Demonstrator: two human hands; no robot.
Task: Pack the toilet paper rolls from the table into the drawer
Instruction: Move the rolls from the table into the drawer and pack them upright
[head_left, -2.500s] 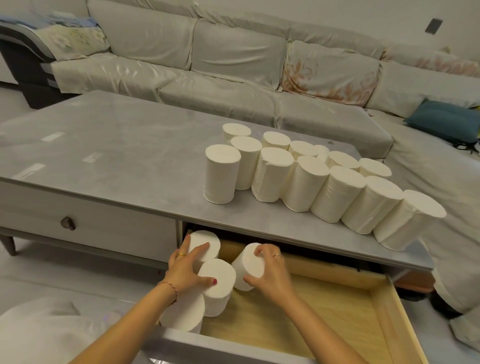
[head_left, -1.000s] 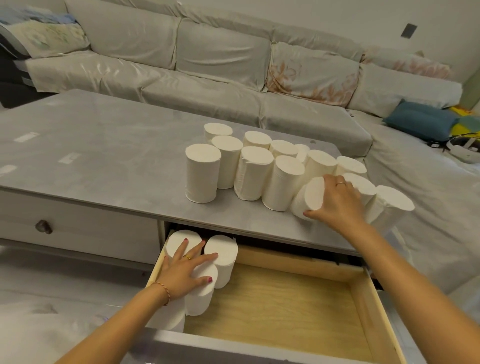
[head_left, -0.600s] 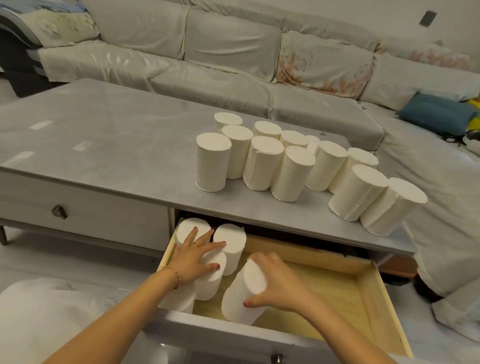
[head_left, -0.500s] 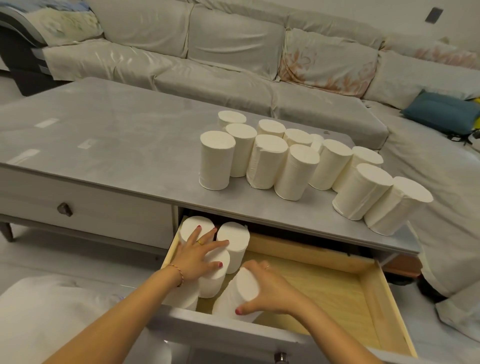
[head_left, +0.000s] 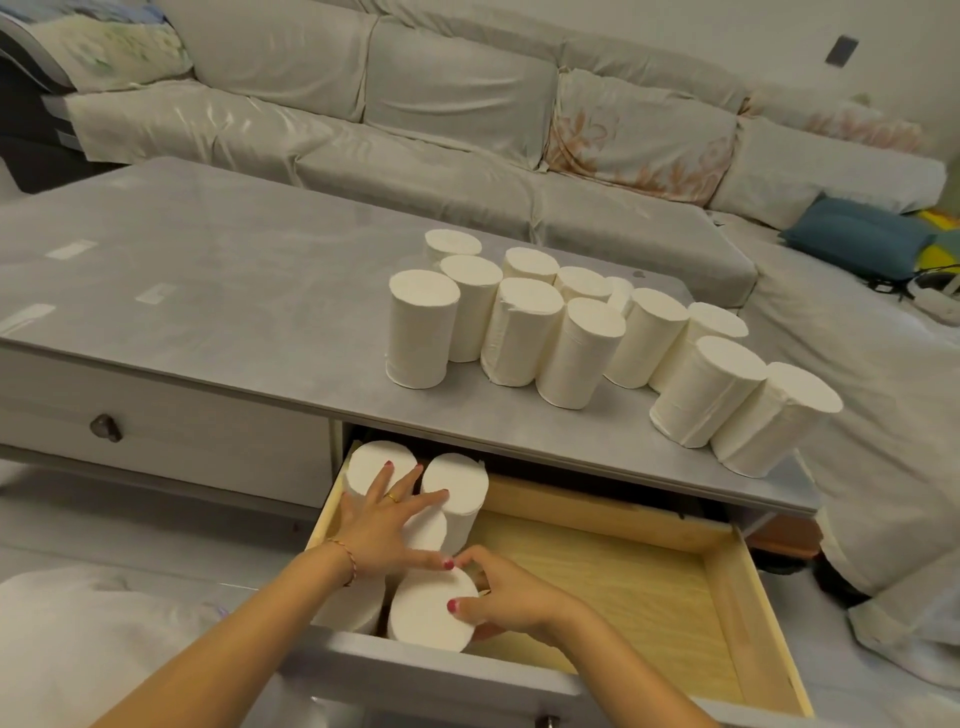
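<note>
Head view, counter: we see a grey counter with an open wooden drawer pulled out from under its right half.
Rolls on the counter: a cluster of white toilet paper rolls stands upright on the right part of the counter, packed close and mostly touching; the two rolls at the right end stand together near the counter's front corner, a little apart from the rest.
Rolls in the drawer: we count several rolls standing on end in the drawer's left corner, two of them at the back side by side and touching.
Front roll: one more roll stands at the drawer's front left, just behind the drawer front.
Left hand: our left hand lies spread flat, fingers fanned over the tops of the back rolls, thumb reaching toward the front roll.
Right hand: our right hand cups the right side of the front roll, thumb on its top face, fingers curled around its side.
Hidden part: a roll under the left forearm shows only in part, so we cannot tell exactly how many the corner holds.
Drawer floor: the right part of the drawer shows bare wood.
Background: a pale sofa runs behind the counter, with a blue cushion at the right.
</note>
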